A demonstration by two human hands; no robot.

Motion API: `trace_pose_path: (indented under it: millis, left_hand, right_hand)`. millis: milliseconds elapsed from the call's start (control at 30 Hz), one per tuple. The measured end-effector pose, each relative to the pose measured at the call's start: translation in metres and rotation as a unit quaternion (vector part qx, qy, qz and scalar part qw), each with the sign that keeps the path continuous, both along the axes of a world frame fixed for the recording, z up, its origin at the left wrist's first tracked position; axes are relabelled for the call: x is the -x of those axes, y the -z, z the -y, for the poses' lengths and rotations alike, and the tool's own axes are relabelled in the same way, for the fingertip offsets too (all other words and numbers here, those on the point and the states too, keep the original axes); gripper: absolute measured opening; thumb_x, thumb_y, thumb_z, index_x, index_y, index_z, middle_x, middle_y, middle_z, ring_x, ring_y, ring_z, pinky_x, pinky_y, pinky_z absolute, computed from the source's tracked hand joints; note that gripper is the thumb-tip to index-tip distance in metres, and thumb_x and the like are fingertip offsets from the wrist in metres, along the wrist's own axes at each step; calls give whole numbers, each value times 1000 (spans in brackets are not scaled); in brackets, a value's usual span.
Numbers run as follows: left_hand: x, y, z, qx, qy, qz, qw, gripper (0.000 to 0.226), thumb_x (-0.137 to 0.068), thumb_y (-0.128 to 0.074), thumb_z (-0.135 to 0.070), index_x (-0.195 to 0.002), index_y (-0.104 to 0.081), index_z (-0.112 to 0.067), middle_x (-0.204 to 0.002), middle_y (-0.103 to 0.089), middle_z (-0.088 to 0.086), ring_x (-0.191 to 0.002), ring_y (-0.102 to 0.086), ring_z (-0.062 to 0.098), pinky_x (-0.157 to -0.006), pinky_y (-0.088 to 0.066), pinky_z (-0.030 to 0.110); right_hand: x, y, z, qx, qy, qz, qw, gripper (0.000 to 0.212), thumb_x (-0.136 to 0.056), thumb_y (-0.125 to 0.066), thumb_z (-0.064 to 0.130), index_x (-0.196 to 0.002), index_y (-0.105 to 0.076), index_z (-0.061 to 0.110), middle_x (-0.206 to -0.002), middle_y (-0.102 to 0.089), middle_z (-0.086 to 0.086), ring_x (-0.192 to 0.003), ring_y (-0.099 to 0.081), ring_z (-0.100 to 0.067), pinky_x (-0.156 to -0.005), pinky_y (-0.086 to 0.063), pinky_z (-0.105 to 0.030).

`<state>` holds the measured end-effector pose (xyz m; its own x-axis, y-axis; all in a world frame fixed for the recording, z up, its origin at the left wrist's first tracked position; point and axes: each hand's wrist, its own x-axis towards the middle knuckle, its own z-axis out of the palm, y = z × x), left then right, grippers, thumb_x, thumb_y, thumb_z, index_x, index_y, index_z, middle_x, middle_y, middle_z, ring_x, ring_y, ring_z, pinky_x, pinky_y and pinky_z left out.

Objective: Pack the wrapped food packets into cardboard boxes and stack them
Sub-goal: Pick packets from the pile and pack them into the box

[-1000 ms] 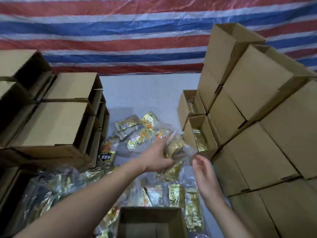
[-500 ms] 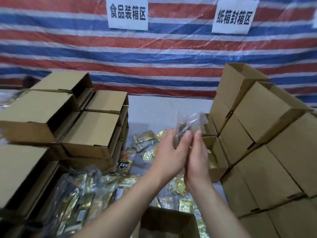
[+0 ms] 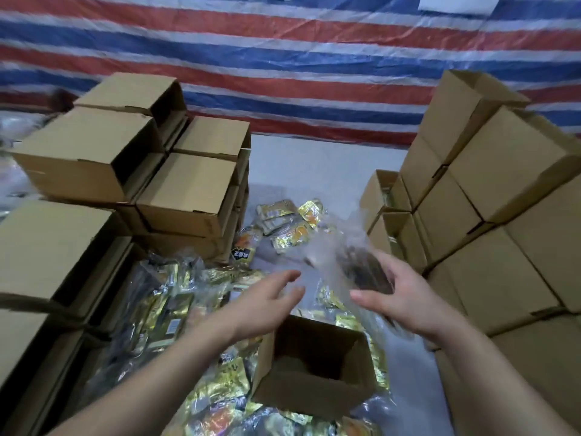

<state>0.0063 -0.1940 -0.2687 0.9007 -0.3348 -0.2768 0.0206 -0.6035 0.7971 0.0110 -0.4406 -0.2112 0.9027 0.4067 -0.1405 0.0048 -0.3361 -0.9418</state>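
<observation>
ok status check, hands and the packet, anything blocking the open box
Right hand grips clear-wrapped packet. Left hand open, empty. Open box below, mouth unobstructed, looks empty.

Your grey surface (image 3: pixel 314 171) carries loose packets (image 3: pixel 292 225), an open box (image 3: pixel 314 394), and box stacks left (image 3: pixel 188 196) and right (image 3: pixel 490 247).

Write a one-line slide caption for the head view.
Right hand holds a clear wrapped packet above an open cardboard box; left hand hovers open beside it.
</observation>
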Motion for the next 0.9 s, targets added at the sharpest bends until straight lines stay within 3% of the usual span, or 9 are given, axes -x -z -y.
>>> trace_pose_path:
  millis: [100,167,233,367,567,667,733,800,900]
  left_hand:
    - [26,46,-6,-34,41,-2,999,35,-103,-45,-33,-137,-50,-27,-141,-50,-13,-133,-45,9,-110,-33,20]
    - [37,63,-7,-19,24,-16,999,33,-104,-43,-31,-135,-50,-28,-139,-54,-8,-128,-49,8,-108,-39,28]
    - [42,73,-11,-12,-10,-14,1000,30,-105,-38,-32,-133,-50,-28,-134,-57,-6,-120,-53,6,-104,-41,28]
    - [46,82,-12,-20,-36,-2,999,37,-106,-36,-32,-142,-44,-27,-137,-53,-7,-122,-52,8,-106,-39,26]
    - [50,84,-9,-4,-46,29,999,36,-106,-38,-27,-140,-47,-22,-130,-52,-11,-120,-48,4,-93,-28,0]
    - [52,86,-6,-5,-50,48,998,36,-106,-40,-25,-140,-48,-21,-129,-51,-12,-120,-47,3,-92,-25,-4]
    - [53,85,-7,-3,-55,40,998,38,-106,-39,-26,-143,-46,-22,-134,-50,-11,-124,-45,3,-100,-29,6]
    - [54,85,-9,-4,-51,35,998,39,-106,-38,-28,-144,-44,-22,-137,-51,-9,-126,-46,5,-106,-33,17]
    - [54,87,-7,-3,-52,34,998,39,-106,-38,-28,-144,-44,-23,-137,-50,-9,-125,-44,3,-106,-32,15]
  right_hand:
    - [9,21,-8,164,-129,-16,978,63,-70,-79,48,-129,-55,41,-133,-58,23,-127,-51,4,-106,-38,-14]
    - [10,35,-19,246,-217,-13,945,50,-76,-73,49,-121,-61,28,-119,-66,7,-114,-60,-11,-101,-47,-31]
    - [11,52,-30,289,-280,-39,914,35,-79,-67,49,-110,-60,34,-104,-66,4,-100,-62,-17,-92,-51,-41]
    - [9,91,-47,300,-314,-105,895,14,-83,-62,45,-96,-61,40,-86,-64,13,-85,-62,-11,-80,-50,-36]
    - [14,162,-70,383,-323,-119,857,53,-89,-63,33,-140,-48,36,-134,-60,-3,-114,-57,-23,-98,-45,-34]
    - [23,169,-66,344,-297,-161,876,68,-86,-67,37,-148,-40,38,-141,-56,4,-125,-54,-17,-108,-42,-37]
    - [22,158,-58,310,-247,-173,902,62,-82,-63,51,-140,-52,34,-129,-63,13,-113,-59,-5,-100,-47,-26]
    - [17,147,-43,298,-206,-151,920,43,-83,-58,60,-117,-67,35,-95,-69,22,-84,-62,4,-74,-46,-11]
    - [14,144,-36,339,-214,-174,899,35,-97,-46,53,-93,-69,27,-76,-65,14,-72,-60,-6,-65,-45,-18]
